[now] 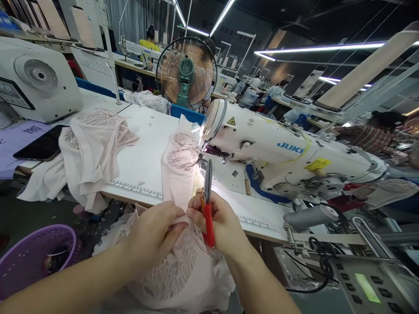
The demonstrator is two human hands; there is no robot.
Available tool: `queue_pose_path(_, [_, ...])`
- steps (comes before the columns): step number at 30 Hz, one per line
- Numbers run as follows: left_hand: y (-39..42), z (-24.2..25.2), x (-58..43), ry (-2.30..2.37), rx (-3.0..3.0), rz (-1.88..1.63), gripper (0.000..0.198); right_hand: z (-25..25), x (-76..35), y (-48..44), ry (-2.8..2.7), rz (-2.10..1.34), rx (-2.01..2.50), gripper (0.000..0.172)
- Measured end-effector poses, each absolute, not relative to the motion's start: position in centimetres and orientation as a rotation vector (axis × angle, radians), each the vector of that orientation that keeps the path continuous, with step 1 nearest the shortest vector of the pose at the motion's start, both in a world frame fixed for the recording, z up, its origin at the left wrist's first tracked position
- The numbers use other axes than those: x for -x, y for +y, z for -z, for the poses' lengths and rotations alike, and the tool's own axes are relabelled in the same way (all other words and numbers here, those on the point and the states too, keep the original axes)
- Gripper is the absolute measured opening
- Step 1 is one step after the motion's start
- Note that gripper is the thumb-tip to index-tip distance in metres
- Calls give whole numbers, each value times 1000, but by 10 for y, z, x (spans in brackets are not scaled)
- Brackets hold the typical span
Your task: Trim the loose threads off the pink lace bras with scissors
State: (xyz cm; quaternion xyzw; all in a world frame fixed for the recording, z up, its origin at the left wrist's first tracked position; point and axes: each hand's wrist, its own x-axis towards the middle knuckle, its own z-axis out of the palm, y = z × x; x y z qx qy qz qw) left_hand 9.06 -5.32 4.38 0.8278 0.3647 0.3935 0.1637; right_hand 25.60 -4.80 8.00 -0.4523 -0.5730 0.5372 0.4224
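Observation:
A pale pink lace bra piece [179, 168] lies on the white sewing table and runs under the needle area of the sewing machine [262, 141]. Its lower end hangs over the table's front edge toward my lap. My left hand [160, 229] is closed, pinching the fabric at that edge. Close beside it, my right hand [218, 218] grips red-handled scissors [208, 213], blades pointing up toward the machine. The right fingertips also touch the fabric. More pink lace fabric [173, 274] is bunched over my lap below both hands.
Left on the table is a pile of pink lace pieces [94, 135], near a black phone [39, 143]. A purple basket [62, 233] stands on the floor. Behind the table is a fan [186, 72]. A control box [366, 283] sits at the lower right; people work farther back.

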Motion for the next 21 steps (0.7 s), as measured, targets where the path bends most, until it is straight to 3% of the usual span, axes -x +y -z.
queue_pose_path(11, [-44,-53,-86,1120,-1752,-927,20,-70,-260,-44,-1453,-1263,1174,27])
queue_pose_path(16, [-36,-52,-79,1137,-1447,-936,20,-46,-288,-50,-1674,-1370,1083,20])
queue_pose_path(21, [-34,-52,-76,1176,-1371,-1011,18,-21,-304,-60,-1743,-1330,1158,27])
